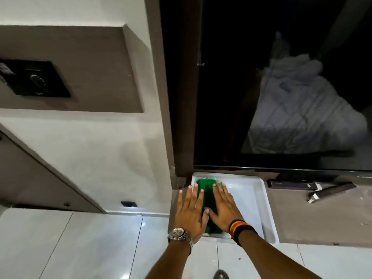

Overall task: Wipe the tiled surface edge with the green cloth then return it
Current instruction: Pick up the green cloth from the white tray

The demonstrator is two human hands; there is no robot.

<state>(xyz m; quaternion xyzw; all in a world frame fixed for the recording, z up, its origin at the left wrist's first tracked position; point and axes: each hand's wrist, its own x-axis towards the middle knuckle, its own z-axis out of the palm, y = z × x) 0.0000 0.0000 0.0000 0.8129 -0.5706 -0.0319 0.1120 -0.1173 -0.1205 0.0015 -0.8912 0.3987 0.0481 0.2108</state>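
- The left hand (191, 215) lies flat, palm down, fingers spread, its grip released; the thumb side and inner fingers rest on the folded green cloth (207, 200), the outer fingers over the tray's left rim.
- The right hand (223, 208) lies the same way, flat and unclenched, on the cloth's right part, thumb nearly meeting the left thumb.
- The cloth is a long, smooth, dark-green folded strip, lying lengthwise in the left part of the shallow white rectangular plastic tray (257, 200).
- The rest of the tray, right of the cloth, is bare white plastic.
- A silver metal wristwatch (179, 234) sits on the left wrist; striped and black bands (240, 228) on the right.
- The tray rests on a brown matte desk (312, 222), beneath a dark glossy screen (281, 77).
- Right of the tray lie two slim dark boxes (314, 188).
- Near of the tray, glossy pale floor tiles (90, 244).
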